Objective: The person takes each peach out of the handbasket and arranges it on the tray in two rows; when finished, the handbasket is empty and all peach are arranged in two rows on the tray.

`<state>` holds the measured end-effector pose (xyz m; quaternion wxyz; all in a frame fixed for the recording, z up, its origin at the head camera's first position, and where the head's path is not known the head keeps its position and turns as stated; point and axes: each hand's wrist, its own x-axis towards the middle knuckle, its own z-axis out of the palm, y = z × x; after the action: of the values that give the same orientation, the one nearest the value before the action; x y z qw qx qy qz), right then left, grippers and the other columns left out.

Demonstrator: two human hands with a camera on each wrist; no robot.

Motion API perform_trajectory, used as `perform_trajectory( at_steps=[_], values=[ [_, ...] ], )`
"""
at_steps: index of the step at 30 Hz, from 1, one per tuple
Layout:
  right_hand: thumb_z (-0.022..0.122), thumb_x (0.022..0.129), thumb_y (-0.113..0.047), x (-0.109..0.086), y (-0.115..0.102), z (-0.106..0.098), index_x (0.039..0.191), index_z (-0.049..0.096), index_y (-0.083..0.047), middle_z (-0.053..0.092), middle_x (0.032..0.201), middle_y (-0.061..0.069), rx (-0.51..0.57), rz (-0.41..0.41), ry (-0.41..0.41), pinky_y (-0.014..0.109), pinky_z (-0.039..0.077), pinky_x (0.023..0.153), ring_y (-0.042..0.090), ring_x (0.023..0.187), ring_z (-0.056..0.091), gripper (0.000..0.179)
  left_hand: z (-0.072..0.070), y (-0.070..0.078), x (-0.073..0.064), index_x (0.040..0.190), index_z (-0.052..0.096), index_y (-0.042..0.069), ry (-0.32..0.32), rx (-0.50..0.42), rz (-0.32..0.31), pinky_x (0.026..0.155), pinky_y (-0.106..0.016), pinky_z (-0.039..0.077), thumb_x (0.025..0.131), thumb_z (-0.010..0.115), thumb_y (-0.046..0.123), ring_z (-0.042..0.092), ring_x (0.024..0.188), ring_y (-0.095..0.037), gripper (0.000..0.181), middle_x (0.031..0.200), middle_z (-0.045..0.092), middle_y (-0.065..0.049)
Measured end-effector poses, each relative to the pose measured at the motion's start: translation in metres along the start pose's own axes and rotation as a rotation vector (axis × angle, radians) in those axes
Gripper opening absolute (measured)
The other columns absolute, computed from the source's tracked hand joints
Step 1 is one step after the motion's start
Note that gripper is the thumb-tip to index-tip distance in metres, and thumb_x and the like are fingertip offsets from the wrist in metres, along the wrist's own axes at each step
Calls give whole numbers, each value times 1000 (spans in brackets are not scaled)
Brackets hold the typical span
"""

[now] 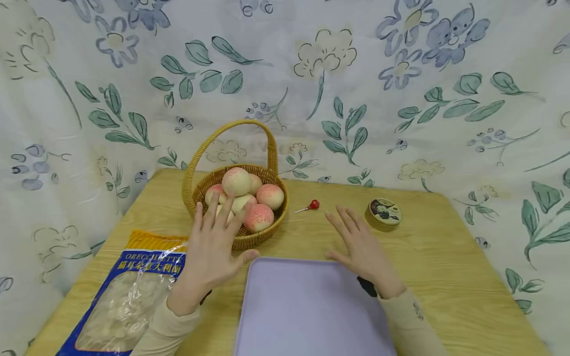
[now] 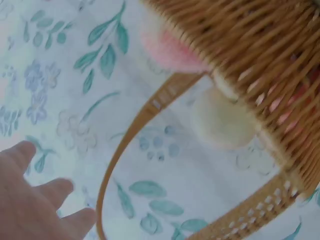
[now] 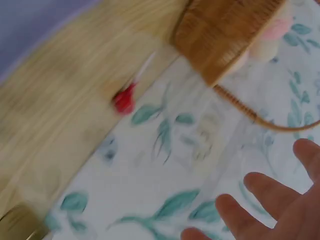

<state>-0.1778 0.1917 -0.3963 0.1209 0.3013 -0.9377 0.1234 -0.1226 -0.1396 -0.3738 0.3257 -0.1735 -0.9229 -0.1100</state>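
Note:
My left hand (image 1: 213,247) is raised with its fingers spread, holding nothing. In the head view it overlaps the front of a wicker basket (image 1: 256,241) and the edge of a bag of orecchiette pasta (image 1: 129,301). Pink and cream peaches (image 1: 237,181) fill the basket, some hidden behind my fingers. My right hand (image 1: 362,249), also spread and holding nothing, is raised above the right side of a lilac tray (image 1: 311,306). Beyond it lie a red lollipop (image 1: 314,204) and a round tin (image 1: 384,214). The right wrist view shows the lollipop (image 3: 124,100) apart from the fingers.
The wooden table (image 1: 450,257) meets a floral cloth (image 1: 276,64) hanging along its back and sides. A tall arched handle (image 1: 222,129) stands over the basket. The tray lies at the front middle, and the pasta bag lies flat at the left.

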Motion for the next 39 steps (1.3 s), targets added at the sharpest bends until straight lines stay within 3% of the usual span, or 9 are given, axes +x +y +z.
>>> perform_trajectory(
  at_steps=[4,8,12,17,21,26,31,36,39],
  values=[
    [67,90,-43,43,-21,-1,154,29,-19,31,158,13,264,-38,-117,58,32,110,38,143,30,79,-14,-7,2,155,25,28,114,-22,-35,113,-66,13,86,11,83,12,150,-39,90,163,17,-10],
    [67,92,-31,83,-43,10,148,38,-11,41,151,13,441,-106,-195,51,33,112,33,139,38,67,-21,-20,2,156,19,28,154,-39,-110,113,-67,13,86,12,82,11,149,-40,89,164,12,-9],
    [66,93,-26,117,-61,25,143,45,-6,49,145,13,474,-127,-249,46,36,111,29,135,44,58,-15,-35,4,158,13,23,120,-104,-167,113,-65,15,87,12,82,12,149,-40,93,165,9,-9],
    [70,88,-32,145,-78,45,138,51,-9,49,140,14,435,-86,-358,45,42,104,28,125,52,58,-4,-47,6,157,9,7,120,-207,-125,116,-56,21,90,14,77,17,149,-36,96,165,6,-11],
    [75,83,-36,160,-90,59,128,58,-10,51,127,13,459,-109,-396,42,47,95,25,111,56,55,-2,-53,5,157,3,8,142,-226,-99,115,-57,23,93,16,73,18,148,-37,92,165,-1,-7],
    [74,85,-27,163,-91,62,127,59,-10,57,130,10,624,-41,-367,40,47,96,24,116,56,48,-2,-58,3,157,-7,17,110,-249,-112,107,-62,30,93,16,74,27,142,-44,88,165,-10,-1],
    [56,96,-24,150,-79,45,138,52,-14,43,149,7,913,35,-391,46,44,101,29,132,46,43,0,-57,3,156,-10,21,78,-282,-127,100,-63,36,91,17,75,34,134,-46,89,165,-11,0],
    [50,98,-23,126,-73,28,142,47,-10,45,148,9,1086,-57,-432,38,43,102,22,131,46,45,-1,-59,3,156,-11,24,66,-290,-141,94,-65,39,89,17,77,32,134,-48,90,165,-10,-3],
    [53,97,-25,112,-71,25,140,48,-8,51,142,12,1108,-128,-461,30,42,101,14,124,50,47,-3,-62,2,156,-11,25,70,-304,-147,97,-65,36,89,17,77,33,131,-49,89,165,-11,-2]
  ],
)
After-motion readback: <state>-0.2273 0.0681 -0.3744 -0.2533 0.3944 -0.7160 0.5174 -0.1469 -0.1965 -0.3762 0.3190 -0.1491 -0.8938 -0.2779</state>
